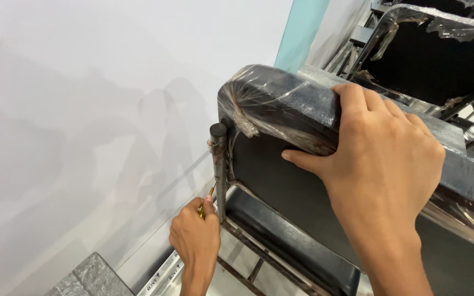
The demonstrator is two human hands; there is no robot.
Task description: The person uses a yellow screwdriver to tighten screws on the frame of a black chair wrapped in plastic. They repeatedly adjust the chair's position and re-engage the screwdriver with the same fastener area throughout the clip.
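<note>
Nearest you, your right hand (382,145) is clamped over the top edge of the chair back (281,104), fingers draped across the padded rim, thumb pressed against the dark panel below. Plastic wrap (248,118) covers that rim and bunches at its left corner; it looks slick, so keep the palm bearing down rather than trusting fingertip grip.

Lower, at the left edge of the chair, your left hand (196,241) is closed around a small yellow-handled tool (208,198), probably a screwdriver. Its tip meets the upright metal post (218,170) partway down. What it bears on there is too small to tell. Judgement: hold the shaft square to the post and let the right hand take the counter-push so the frame does not rock.

Below the post, the black seat pad (286,241) sits on a rusty frame rail (259,249), running toward the bottom edge of view.

Room: the white wall (83,109) stands just beside the post, so the left elbow has little swing outward; work along the post rather than away from it. A grey block (91,274) lies at the lower left, clear of the hand.

Farther off, upper right, another wrapped chair (434,49) stands apart behind the first.
</note>
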